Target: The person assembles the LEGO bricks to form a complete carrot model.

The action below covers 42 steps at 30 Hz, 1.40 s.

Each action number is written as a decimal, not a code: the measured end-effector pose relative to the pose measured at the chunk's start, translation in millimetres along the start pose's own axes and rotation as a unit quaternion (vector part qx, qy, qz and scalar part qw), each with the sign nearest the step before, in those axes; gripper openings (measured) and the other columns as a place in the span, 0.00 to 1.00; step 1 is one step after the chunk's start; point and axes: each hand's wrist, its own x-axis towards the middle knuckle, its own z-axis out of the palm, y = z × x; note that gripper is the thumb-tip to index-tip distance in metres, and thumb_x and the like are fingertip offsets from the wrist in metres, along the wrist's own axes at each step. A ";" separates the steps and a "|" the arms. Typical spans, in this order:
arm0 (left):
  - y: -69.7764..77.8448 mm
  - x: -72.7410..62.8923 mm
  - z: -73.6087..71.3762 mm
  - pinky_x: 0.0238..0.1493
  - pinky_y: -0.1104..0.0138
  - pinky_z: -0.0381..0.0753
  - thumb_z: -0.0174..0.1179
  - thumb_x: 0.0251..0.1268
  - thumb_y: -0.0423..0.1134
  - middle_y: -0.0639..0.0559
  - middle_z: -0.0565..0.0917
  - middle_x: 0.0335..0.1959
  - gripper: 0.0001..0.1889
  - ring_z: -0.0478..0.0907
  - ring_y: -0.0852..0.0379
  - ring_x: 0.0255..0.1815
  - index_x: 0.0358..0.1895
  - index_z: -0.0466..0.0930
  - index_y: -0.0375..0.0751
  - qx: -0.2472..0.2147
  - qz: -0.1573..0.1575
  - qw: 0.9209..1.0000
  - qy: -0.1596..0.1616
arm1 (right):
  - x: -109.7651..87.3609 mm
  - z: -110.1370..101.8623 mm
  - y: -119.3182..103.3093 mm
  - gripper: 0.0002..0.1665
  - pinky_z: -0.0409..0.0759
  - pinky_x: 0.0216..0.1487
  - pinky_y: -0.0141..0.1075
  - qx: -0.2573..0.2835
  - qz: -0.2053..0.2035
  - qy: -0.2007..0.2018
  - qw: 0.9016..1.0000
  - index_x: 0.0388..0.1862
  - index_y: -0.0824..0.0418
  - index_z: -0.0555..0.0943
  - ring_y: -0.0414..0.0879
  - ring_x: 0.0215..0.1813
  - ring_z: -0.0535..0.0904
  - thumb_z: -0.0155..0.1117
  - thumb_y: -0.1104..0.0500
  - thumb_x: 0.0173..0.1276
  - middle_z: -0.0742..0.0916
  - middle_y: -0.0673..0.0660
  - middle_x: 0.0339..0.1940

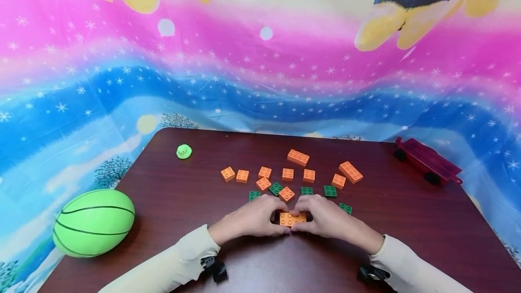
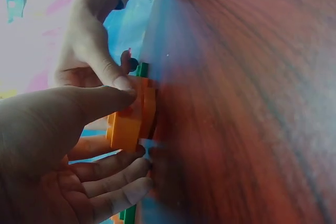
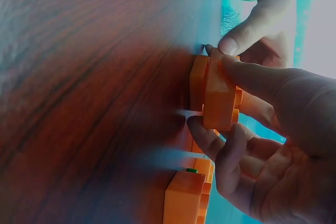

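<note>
Between both hands is an orange toy building brick (image 1: pixel 292 219) with two rows of studs facing up. My left hand (image 1: pixel 262 217) pinches its left end, thumb on the near side and fingers on the far side. On its right end my right hand (image 1: pixel 325 217) has a matching pinch, and the two thumbs nearly meet. The right wrist view shows the held brick (image 3: pixel 219 90) directly over a lower orange brick (image 3: pixel 198 82) at the tabletop. Several small green bricks (image 1: pixel 330 191) and orange bricks (image 1: pixel 286 194) lie just beyond the hands.
Farther back are more orange bricks, including two long ones (image 1: pixel 298 157) (image 1: pixel 351 172). A green rubber duck (image 1: pixel 184 151) sits at the back left, a green ball (image 1: pixel 94 223) at the left edge. A dark red toy wagon (image 1: pixel 429 159) stands at the right edge of the brown table (image 1: pixel 195 171).
</note>
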 end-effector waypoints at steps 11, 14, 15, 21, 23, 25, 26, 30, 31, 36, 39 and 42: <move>0.2 1.1 -2.8 0.30 0.77 0.74 0.74 0.61 0.50 0.61 0.88 0.37 0.15 0.77 0.68 0.29 0.47 0.90 0.48 -0.035 -0.013 0.999 -0.004 | 0.9 0.8 0.9 0.12 0.75 0.38 0.28 0.040 0.010 -0.011 0.999 0.44 0.50 0.90 0.35 0.37 0.76 0.75 0.48 0.66 0.86 0.43 0.38; 2.0 1.3 -2.4 0.32 0.77 0.74 0.74 0.61 0.51 0.61 0.88 0.38 0.16 0.78 0.69 0.31 0.48 0.90 0.48 -0.031 -0.013 0.999 -0.006 | 0.1 1.2 0.6 0.10 0.75 0.38 0.28 0.042 0.013 -0.010 0.999 0.43 0.50 0.90 0.36 0.37 0.76 0.75 0.48 0.66 0.86 0.43 0.37; 2.8 1.4 -2.3 0.34 0.77 0.75 0.74 0.62 0.51 0.60 0.88 0.39 0.16 0.78 0.69 0.32 0.48 0.90 0.48 -0.028 -0.013 1.000 -0.006 | -0.3 1.1 0.3 0.10 0.75 0.38 0.28 0.039 0.015 -0.009 0.999 0.42 0.50 0.90 0.36 0.37 0.76 0.75 0.48 0.66 0.85 0.43 0.37; 2.9 0.1 -0.6 0.45 0.73 0.79 0.71 0.65 0.52 0.56 0.89 0.46 0.18 0.81 0.67 0.44 0.53 0.88 0.47 0.011 -0.016 1.000 -0.010 | -0.6 3.1 -3.1 0.11 0.73 0.35 0.27 -0.001 0.015 -0.002 1.000 0.43 0.50 0.89 0.36 0.34 0.75 0.75 0.47 0.66 0.84 0.43 0.36; 1.9 -0.2 -0.3 0.46 0.72 0.79 0.69 0.66 0.53 0.56 0.89 0.47 0.19 0.81 0.67 0.45 0.54 0.88 0.47 0.020 -0.016 1.000 -0.011 | -0.7 4.3 -4.4 0.11 0.72 0.33 0.27 -0.012 0.012 0.003 1.000 0.43 0.50 0.89 0.36 0.33 0.74 0.74 0.48 0.66 0.83 0.43 0.35; 1.5 -0.1 -1.6 0.45 0.72 0.79 0.68 0.67 0.53 0.56 0.88 0.47 0.19 0.81 0.66 0.44 0.54 0.88 0.47 0.024 -0.005 1.000 -0.012 | -1.5 5.1 -5.6 0.11 0.71 0.32 0.27 -0.021 0.011 0.009 1.000 0.43 0.51 0.89 0.35 0.32 0.72 0.74 0.48 0.67 0.82 0.43 0.35; 1.4 0.1 -3.6 0.44 0.72 0.78 0.68 0.67 0.54 0.56 0.88 0.47 0.19 0.81 0.66 0.43 0.53 0.88 0.46 0.024 0.003 1.000 -0.014 | -2.1 5.3 -6.2 0.11 0.71 0.32 0.27 -0.025 0.012 0.011 1.000 0.43 0.51 0.89 0.35 0.31 0.72 0.74 0.48 0.67 0.82 0.43 0.35; -2.7 5.7 -19.7 0.41 0.73 0.78 0.67 0.68 0.54 0.60 0.88 0.43 0.16 0.78 0.69 0.38 0.50 0.89 0.50 0.007 0.047 0.999 0.022 | -3.3 4.8 -6.3 0.12 0.70 0.31 0.27 -0.036 0.008 0.013 0.999 0.45 0.52 0.89 0.34 0.31 0.72 0.73 0.49 0.67 0.81 0.44 0.35; -3.5 8.0 -26.6 0.42 0.72 0.79 0.67 0.69 0.53 0.61 0.88 0.42 0.14 0.78 0.69 0.37 0.49 0.90 0.51 -0.001 0.053 0.998 0.041 | -3.5 4.9 -6.2 0.12 0.70 0.31 0.27 -0.035 0.008 0.012 0.999 0.44 0.52 0.88 0.34 0.31 0.72 0.74 0.49 0.67 0.81 0.44 0.35; -14.1 30.2 -62.3 0.45 0.60 0.84 0.65 0.72 0.50 0.59 0.88 0.44 0.11 0.81 0.64 0.41 0.49 0.90 0.52 -0.021 0.022 0.993 0.113 | -3.6 4.9 -5.9 0.10 0.69 0.29 0.27 -0.026 0.015 0.011 0.999 0.42 0.51 0.88 0.37 0.31 0.73 0.74 0.48 0.67 0.81 0.44 0.35; -26.4 51.1 -72.7 0.46 0.59 0.83 0.65 0.72 0.49 0.57 0.87 0.48 0.12 0.83 0.60 0.45 0.51 0.89 0.51 0.004 -0.023 0.994 0.111 | -3.8 4.6 -6.8 0.10 0.68 0.28 0.27 -0.026 0.022 0.011 0.999 0.42 0.50 0.87 0.35 0.30 0.72 0.73 0.48 0.67 0.81 0.44 0.35; -38.1 73.2 -72.0 0.47 0.60 0.83 0.65 0.72 0.49 0.56 0.86 0.51 0.13 0.83 0.57 0.48 0.54 0.87 0.51 0.045 -0.054 0.993 0.096 | -4.3 4.1 -7.7 0.09 0.68 0.28 0.27 -0.030 0.026 0.010 0.999 0.41 0.50 0.87 0.33 0.29 0.70 0.74 0.48 0.67 0.81 0.44 0.34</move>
